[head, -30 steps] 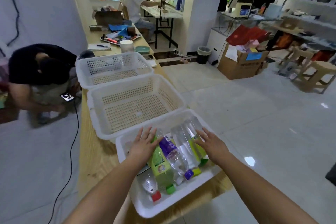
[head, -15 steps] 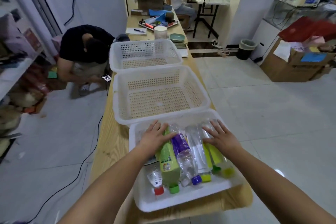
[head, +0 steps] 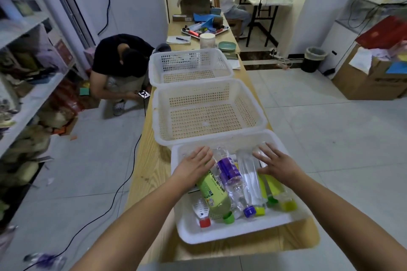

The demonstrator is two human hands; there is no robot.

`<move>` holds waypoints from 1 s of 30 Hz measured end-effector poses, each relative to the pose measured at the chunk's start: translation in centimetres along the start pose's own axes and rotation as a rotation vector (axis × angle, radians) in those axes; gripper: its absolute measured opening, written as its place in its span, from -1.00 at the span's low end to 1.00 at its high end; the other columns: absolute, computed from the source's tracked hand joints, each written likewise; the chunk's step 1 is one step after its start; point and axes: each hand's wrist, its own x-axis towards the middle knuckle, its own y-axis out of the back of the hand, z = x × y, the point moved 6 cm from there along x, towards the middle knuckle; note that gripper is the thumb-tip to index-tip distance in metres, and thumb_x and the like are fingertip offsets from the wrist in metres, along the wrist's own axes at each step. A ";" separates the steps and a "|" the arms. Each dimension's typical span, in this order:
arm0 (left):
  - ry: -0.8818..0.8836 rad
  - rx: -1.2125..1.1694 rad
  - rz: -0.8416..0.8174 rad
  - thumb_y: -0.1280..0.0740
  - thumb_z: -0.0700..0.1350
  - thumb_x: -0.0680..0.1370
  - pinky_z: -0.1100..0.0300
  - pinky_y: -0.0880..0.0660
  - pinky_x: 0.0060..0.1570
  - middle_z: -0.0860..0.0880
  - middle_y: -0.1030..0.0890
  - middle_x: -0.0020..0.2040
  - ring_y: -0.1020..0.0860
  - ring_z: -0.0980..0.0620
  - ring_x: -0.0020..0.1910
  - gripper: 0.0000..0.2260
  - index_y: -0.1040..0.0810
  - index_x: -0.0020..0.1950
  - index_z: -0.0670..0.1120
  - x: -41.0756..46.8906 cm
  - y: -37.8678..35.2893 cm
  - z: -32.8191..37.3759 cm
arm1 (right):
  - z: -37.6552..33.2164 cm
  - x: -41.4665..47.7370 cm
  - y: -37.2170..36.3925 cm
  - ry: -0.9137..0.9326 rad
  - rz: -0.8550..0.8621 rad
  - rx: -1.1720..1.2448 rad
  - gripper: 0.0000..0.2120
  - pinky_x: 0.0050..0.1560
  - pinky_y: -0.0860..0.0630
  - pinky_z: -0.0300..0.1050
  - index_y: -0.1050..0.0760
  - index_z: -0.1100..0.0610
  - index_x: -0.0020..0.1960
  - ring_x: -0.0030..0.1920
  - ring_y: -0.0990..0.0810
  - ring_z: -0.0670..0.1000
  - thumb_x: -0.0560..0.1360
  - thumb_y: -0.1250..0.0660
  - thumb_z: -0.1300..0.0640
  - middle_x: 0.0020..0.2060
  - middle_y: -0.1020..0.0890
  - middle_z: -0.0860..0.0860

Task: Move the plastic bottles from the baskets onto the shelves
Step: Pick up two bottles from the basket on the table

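several bottles in basket, left hand, right hand flat atop, fingers spread

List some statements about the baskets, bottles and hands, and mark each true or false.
1. The left hand and right hand both rest on bottles in the nearest basket. True.
2. The middle basket holds bottles. False: it holds none.
3. The purple-labelled bottle lies with its cap toward the person. True.
4. The left hand lifts the green bottle clear of the basket. False: the bottle lies in the basket under the hand.
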 end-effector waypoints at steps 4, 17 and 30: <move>-0.016 0.037 -0.117 -0.49 -0.05 0.24 0.05 -0.43 0.11 -0.11 -0.54 0.15 -0.51 -0.11 0.08 -0.34 -0.28 0.25 -0.07 -2.1 -0.8 0.1 | -0.7 -0.5 1.4 0.120 0.184 -0.151 -0.73 0.40 -0.18 0.18 -0.47 -0.08 -0.39 -0.03 -0.61 0.17 0.38 -0.32 0.24 -0.13 -0.66 -0.03; -0.118 -0.100 0.035 -0.31 -0.10 0.51 0.03 -0.42 0.09 -0.12 -0.44 0.26 -0.42 -0.11 0.20 -0.51 -0.27 0.40 -0.12 -2.0 -0.5 -3.6 | 1.1 -10.1 3.9 -0.439 -0.434 0.216 -0.28 0.32 -0.18 -0.05 -0.28 -0.06 0.34 0.29 -0.36 0.03 0.28 -0.48 -0.21 0.20 -0.46 -0.08; -0.055 -0.595 0.277 -0.33 0.23 0.37 0.12 -0.49 -0.18 0.08 -0.53 -0.07 -0.51 0.04 -0.08 -0.60 -0.37 0.07 0.05 -0.2 1.1 -9.2 | -14.7 -20.0 6.6 -2.343 0.655 1.686 -0.44 0.02 -0.52 0.09 -0.54 0.30 -0.01 -0.14 -0.56 0.18 0.34 -0.48 -0.20 -0.17 -0.57 0.15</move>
